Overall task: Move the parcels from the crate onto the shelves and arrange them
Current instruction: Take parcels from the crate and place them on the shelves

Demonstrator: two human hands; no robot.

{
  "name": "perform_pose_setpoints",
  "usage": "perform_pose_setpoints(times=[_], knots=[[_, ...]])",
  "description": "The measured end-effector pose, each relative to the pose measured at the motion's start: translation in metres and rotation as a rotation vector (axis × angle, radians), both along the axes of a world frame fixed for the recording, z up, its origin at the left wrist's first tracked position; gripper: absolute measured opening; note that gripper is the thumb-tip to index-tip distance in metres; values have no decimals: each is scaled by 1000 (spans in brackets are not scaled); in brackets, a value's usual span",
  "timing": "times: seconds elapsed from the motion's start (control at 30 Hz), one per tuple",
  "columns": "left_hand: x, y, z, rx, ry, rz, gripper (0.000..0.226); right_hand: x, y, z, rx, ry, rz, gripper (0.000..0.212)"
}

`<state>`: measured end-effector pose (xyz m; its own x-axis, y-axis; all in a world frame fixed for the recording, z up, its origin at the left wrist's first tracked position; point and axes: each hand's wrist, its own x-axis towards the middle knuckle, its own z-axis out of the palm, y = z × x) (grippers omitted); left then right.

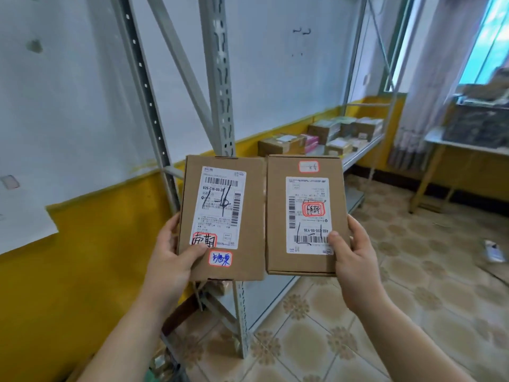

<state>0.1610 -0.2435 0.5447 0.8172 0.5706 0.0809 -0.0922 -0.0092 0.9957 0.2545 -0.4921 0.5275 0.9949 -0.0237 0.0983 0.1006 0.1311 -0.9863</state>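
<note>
Left hand (170,257) and right hand (355,255) pinch raised parcels (253,216).

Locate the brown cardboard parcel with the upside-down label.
Head view, centre-right: the brown cardboard parcel is held by the right hand, beside the similar parcel in the left hand, in front of the grey metal shelf rack.

My only camera rode on my head, facing forward and a little downward, close to the near end of the shelf rack (219,78).
</note>
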Motion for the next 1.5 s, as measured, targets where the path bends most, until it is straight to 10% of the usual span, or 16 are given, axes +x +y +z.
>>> perform_pose_setpoints(times=[0.6, 1.5], knots=[[242, -235, 3, 13, -32, -213, 64, 182, -248, 3, 33, -44, -218, 36], [685, -306, -34, -6, 93, -323, 65, 568, -333, -22, -25, 96, -363, 36]])
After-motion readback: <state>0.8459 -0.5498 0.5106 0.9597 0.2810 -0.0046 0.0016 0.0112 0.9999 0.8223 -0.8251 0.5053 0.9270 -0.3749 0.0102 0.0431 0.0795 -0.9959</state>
